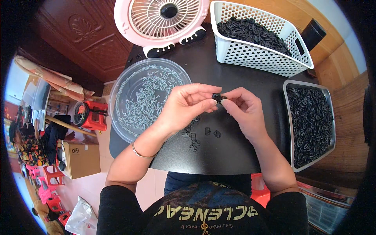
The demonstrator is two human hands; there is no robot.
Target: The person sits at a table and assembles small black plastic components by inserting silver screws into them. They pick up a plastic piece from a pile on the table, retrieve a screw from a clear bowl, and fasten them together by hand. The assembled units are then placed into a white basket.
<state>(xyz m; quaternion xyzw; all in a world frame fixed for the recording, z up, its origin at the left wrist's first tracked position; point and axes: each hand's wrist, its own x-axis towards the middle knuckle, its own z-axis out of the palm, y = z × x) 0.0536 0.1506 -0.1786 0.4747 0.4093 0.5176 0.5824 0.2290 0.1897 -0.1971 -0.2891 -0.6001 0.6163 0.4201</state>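
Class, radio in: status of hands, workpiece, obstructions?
Left hand, right hand: pinching black workpiece between them. Workpiece partly hidden. Loose pieces on table, not blocking.

I see the left hand (192, 101) pointing toward two o'clock, the right hand (243, 111) toward eleven — both pinching; fingertips (212, 102) nearly meeting.

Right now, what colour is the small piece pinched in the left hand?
The small piece is black; it shows best in the head view.

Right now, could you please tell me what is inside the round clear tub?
The tub holds many small, thin silvery pieces, spread loosely over its bottom. The left hand and forearm cover part of its right side, so whatever lies beneath them cannot be seen.
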